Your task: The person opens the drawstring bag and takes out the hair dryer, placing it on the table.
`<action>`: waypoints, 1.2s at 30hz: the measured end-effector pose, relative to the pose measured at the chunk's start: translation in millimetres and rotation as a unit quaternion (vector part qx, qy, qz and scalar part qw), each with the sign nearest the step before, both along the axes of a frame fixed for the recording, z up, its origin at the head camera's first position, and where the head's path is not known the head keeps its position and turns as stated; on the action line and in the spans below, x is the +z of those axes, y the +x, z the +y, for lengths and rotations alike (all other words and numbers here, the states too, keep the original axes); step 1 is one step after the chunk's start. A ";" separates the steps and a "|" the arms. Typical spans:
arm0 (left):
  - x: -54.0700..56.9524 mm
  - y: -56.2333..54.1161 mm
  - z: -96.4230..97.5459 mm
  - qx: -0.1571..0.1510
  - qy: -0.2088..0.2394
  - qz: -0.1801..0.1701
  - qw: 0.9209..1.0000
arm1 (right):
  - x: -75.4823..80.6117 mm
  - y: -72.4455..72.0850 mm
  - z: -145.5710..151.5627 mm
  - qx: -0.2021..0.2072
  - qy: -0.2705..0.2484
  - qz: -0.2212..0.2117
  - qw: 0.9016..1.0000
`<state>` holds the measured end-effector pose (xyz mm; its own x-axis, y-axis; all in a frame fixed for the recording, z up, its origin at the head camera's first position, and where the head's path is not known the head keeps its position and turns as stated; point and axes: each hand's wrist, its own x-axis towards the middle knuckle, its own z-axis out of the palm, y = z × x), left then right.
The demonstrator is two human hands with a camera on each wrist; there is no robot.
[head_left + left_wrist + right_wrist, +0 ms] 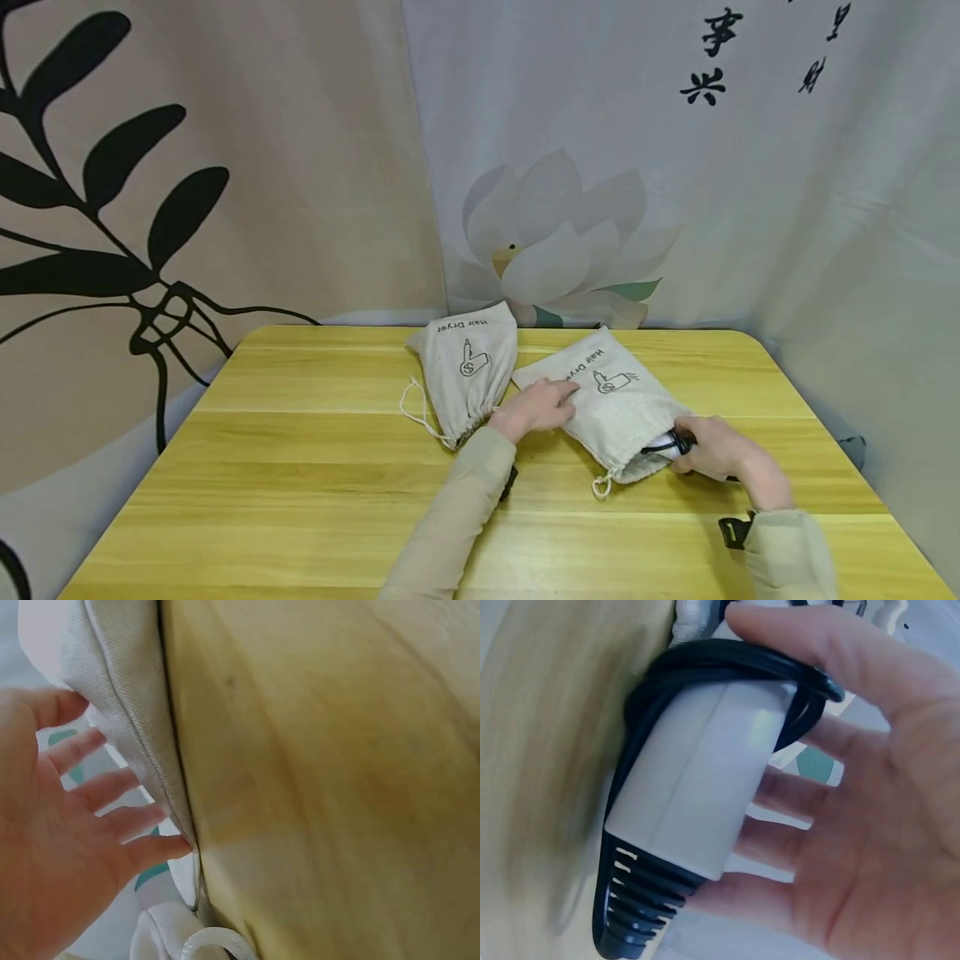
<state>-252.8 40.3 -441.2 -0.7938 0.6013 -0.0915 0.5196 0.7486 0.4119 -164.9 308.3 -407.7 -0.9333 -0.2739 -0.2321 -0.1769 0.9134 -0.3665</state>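
Observation:
A light-grey cloth drawstring bag (630, 412), printed "Hair Dryer", lies on the table with its mouth toward the front right. My left hand (536, 407) touches its left side with extended fingers, seen along the cloth in the left wrist view. At the bag's mouth, my right hand (716, 446) grips the white handle of a hair dryer (697, 772). A black cord (712, 664) is wound round that handle, with a ribbed black strain relief (645, 896) at its end. The dryer's other end is hidden inside the bag.
A second "Hair Dryer" drawstring bag (468, 358) lies left of the first, its white string (416, 412) trailing on the wood. Both rest on a yellow wooden table (315, 467). Behind the table hangs a printed curtain (322, 167).

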 end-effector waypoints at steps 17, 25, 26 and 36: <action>0.1 3.1 6.7 0.016 -0.075 -0.037 0.996 | -7.0 -5.8 7.7 0.008 -0.005 0.030 1.000; -0.5 1.2 9.2 0.023 -0.093 -0.031 0.995 | -4.1 -6.6 12.4 0.025 -0.002 0.042 0.999; 0.0 1.1 9.4 0.023 -0.095 -0.030 0.995 | -3.7 -6.7 13.1 0.029 -0.002 0.044 0.999; 2.1 0.2 8.2 0.020 -0.106 -0.029 0.994 | -5.5 -6.0 16.2 0.032 -0.010 0.037 0.999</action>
